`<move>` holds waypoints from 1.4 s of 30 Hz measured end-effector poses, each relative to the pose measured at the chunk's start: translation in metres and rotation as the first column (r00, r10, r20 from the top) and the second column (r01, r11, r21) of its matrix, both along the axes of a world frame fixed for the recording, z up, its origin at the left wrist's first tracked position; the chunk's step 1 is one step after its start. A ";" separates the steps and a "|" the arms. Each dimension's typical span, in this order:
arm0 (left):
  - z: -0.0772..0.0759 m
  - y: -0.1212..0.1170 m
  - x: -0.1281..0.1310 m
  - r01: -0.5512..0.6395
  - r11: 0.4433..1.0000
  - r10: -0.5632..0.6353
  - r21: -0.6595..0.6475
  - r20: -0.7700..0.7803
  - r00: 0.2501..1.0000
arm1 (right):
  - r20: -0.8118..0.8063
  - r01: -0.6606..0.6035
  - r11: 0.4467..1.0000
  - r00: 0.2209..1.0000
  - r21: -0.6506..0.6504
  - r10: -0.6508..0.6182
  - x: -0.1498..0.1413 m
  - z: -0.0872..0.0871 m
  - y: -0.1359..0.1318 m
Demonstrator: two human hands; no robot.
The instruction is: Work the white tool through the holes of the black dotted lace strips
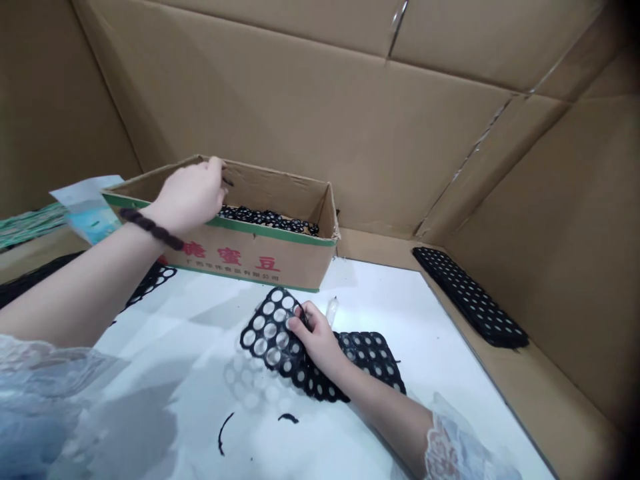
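Note:
My right hand (316, 340) is closed on a black sheet (270, 319) full of round holes, pinching its edge between thumb and fingers. The sheet's left part is raised and tilted off the white board. Behind my wrist, a black holed section (373, 353) lies on the board; I cannot tell if it is the same piece. My left hand (193, 190) is over the near side of an open cardboard box (300, 260), its fingers bent. A small dark strip (227, 181) shows beside these partly hidden fingertips. Black holed pieces (270, 219) lie inside the box.
Two thin black scraps (287, 418) lie on the white board (200, 393). A stack of black holed sheets (467, 297) is at the right, beside the cardboard wall (565, 267). A small clear object (332, 310) lies behind my right hand. A bluish plastic bag (90, 207) stands left.

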State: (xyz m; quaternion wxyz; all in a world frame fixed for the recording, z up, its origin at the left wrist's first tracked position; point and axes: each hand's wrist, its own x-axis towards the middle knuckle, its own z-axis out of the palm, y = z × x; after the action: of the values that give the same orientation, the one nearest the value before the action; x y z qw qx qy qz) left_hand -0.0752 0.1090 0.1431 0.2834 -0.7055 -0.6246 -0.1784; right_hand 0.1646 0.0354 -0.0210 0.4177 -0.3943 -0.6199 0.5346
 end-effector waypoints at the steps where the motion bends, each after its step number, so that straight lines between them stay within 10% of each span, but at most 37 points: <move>1: 0.001 0.001 0.003 0.013 1.000 -0.013 -0.009 -0.024 1.000 | -0.003 0.011 1.000 1.000 -0.001 -0.011 0.000 -0.001 0.000; 7: -0.059 -0.057 0.063 0.244 0.966 -0.253 -0.086 -0.124 0.959 | -0.060 0.162 0.986 0.985 0.031 -0.159 0.000 -0.010 0.003; 9: -0.087 -0.077 0.082 0.408 0.822 -0.478 -0.397 -0.094 0.873 | -0.093 0.155 0.988 0.983 -0.011 -0.155 0.000 -0.011 0.002; 13: -0.117 -0.087 0.097 0.465 0.669 -0.498 -0.580 0.115 0.860 | -0.121 0.134 0.991 0.984 0.002 -0.133 0.002 -0.009 -0.004; 19: -0.107 -0.069 0.087 0.558 0.605 -0.429 -0.568 0.359 0.829 | -0.157 0.088 0.994 0.984 0.057 -0.078 0.003 -0.001 -0.006; 23: -0.081 -0.050 0.058 0.243 0.913 -0.154 -0.327 0.274 0.949 | -0.131 0.074 0.997 0.988 -0.024 -0.076 0.001 0.001 -0.002; 26: -0.065 -0.048 0.043 -0.031 0.982 0.053 -0.186 0.115 0.992 | -0.139 0.129 0.990 0.981 -0.049 -0.134 0.000 -0.001 0.001; 35: -0.125 -0.095 0.102 0.466 0.624 -0.383 -0.628 0.274 0.882 | -0.197 0.136 0.991 0.971 -0.001 -0.133 0.000 -0.006 -0.002; 42: -0.131 -0.090 0.100 0.484 0.628 -0.443 -0.610 0.231 0.866 | -0.212 0.163 0.987 0.964 -0.006 -0.161 0.000 -0.003 -0.001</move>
State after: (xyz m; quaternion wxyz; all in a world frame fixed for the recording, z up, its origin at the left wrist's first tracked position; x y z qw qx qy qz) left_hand 0.0244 0.0193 0.0117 -0.0532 -0.8895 -0.4521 -0.0382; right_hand 0.1648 0.0340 -0.0238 0.5260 -0.3820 -0.5407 0.5340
